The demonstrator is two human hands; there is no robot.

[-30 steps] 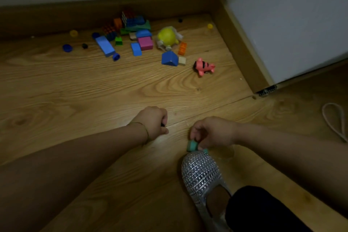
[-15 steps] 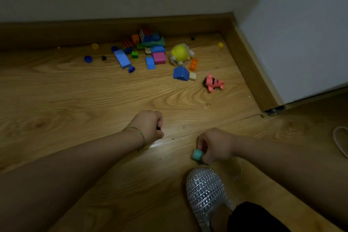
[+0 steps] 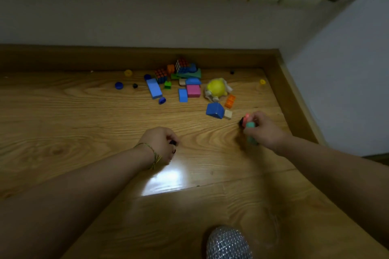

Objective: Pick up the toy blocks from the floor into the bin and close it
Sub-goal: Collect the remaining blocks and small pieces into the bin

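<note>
My right hand (image 3: 266, 130) is out over the floor (image 3: 84, 124) near the right skirting, fingers curled around a teal block (image 3: 250, 125); a pink toy (image 3: 246, 117) sits right against my fingertips, though the blur keeps me from telling whether I grip it too. My left hand (image 3: 161, 143) hovers low over the boards nearer the middle, closed in a loose fist around something small and dark that I cannot make out; a thin cord bracelet (image 3: 154, 156) circles that wrist.

The rest of the blocks lie scattered near the far wall: a long blue block (image 3: 154, 88), a smaller blue one (image 3: 183, 95), a pink block (image 3: 193, 91), a blue wedge (image 3: 214, 111) touching a pale cube (image 3: 228, 114), an orange brick (image 3: 230, 101), a small green brick (image 3: 167, 85), and two puzzle cubes (image 3: 182, 65) by the skirting. A yellow round toy (image 3: 216, 88) sits among them. My glittery shoe (image 3: 228, 243) shows at the bottom edge. I see no bin in this view.
</note>
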